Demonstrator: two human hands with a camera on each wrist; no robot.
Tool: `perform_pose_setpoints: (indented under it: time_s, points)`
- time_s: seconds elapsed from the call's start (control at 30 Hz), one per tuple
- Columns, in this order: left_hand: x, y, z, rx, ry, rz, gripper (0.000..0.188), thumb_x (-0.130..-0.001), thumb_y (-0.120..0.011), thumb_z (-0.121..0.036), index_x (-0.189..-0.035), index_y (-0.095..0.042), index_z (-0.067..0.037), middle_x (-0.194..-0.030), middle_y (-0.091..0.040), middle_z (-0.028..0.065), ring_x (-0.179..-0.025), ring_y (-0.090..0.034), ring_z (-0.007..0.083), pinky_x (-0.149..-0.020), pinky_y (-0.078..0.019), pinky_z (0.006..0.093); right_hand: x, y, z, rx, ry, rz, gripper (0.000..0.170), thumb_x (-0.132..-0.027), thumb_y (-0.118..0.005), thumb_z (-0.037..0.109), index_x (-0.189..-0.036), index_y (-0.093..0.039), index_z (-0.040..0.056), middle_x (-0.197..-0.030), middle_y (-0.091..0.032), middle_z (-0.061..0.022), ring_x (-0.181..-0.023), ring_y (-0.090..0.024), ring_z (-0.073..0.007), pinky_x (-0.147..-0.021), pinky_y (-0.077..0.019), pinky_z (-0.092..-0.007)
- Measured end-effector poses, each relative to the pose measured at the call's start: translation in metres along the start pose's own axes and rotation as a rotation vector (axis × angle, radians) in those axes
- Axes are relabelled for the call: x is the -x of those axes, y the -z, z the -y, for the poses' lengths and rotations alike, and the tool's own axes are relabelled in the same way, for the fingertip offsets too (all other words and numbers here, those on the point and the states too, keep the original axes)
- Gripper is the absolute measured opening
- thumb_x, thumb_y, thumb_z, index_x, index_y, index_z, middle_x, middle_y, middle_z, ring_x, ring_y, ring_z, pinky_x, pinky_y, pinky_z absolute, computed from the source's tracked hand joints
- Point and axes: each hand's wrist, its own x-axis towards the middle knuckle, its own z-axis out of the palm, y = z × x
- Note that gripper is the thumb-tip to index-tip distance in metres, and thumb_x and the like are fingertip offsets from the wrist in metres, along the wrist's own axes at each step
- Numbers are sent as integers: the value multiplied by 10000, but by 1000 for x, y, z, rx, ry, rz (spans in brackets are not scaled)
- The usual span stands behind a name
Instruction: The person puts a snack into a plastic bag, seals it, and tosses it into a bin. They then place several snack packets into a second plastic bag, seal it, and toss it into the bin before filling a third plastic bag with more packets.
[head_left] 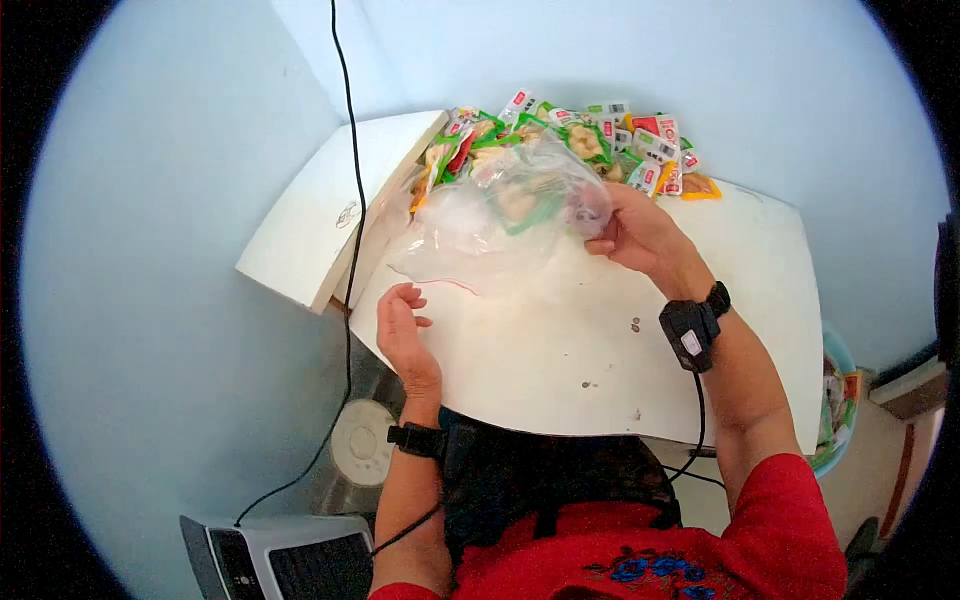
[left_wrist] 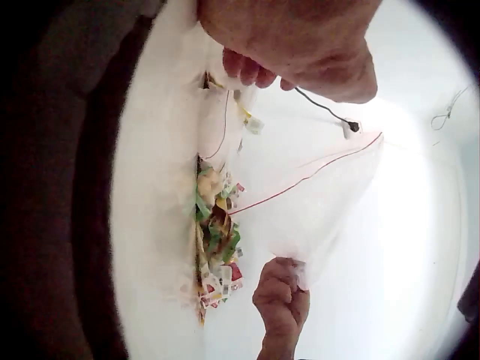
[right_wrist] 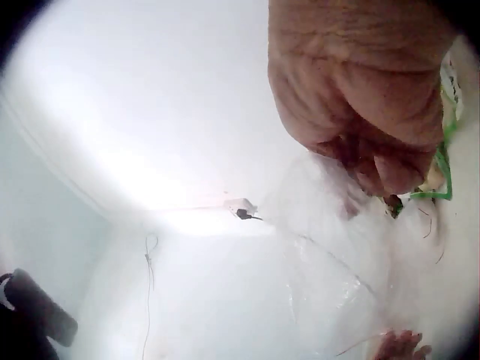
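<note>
My right hand (head_left: 645, 230) grips one end of a large clear plastic bag (head_left: 450, 235), which spreads leftward over the white table. A red line (left_wrist: 300, 180) runs along the bag's edge in the left wrist view. Just below the bag's left end, my left hand (head_left: 405, 340) hangs with loosely bent fingers and nothing visible in them. Behind the bag lies a pile of small food packets (head_left: 585, 140) in green, red and yellow wrappers, some seen through the clear plastic.
A white board or box (head_left: 345, 205) stands along the table's left side, with a black cable (head_left: 352, 150) hanging across it. The white table (head_left: 520, 370) has a few dark marks. At the right below the table edge is a blue-rimmed basket (head_left: 845, 400) with wrappers inside.
</note>
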Motion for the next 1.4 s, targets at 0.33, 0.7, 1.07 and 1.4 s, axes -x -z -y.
perform_pose_setpoints:
  time_s: [0.33,0.7,1.07,1.4]
  points:
    - [23,-34,-48,260,231,154,345,-978,-562,-297,-1160,-592,-6,-1027,-630,77,-948,-616,176,-836,-528,347,-9,-1,-9,-15,-146,174,188,-938,-591,253,-994,-620,76,-812,-624,-4,-580,-519,-66,-399,-321,-213]
    - [27,-22,-64,67,78,-42,154,-933,-653,-178,-922,-662,-24,-687,-589,-10,-565,-504,52,-475,-367,188,-13,7,-12,677,292,119,306,-842,-745,341,-859,-691,40,-683,-639,-11,-610,-595,-94,-553,-496,-254]
    - [36,-12,-77,11,147,-53,171,-929,-659,-183,-858,-675,-27,-608,-553,-41,-496,-431,27,-444,-298,184,11,-18,15,349,87,-4,236,-904,-673,259,-879,-672,24,-676,-627,-30,-583,-610,-111,-563,-504,-248]
    - [40,1,-66,-18,238,52,176,-917,-674,-186,-837,-675,-30,-603,-556,-38,-486,-427,27,-446,-302,184,-10,6,-1,348,339,-89,255,-890,-689,288,-826,-684,42,-753,-635,-11,-634,-599,-101,-589,-502,-243]
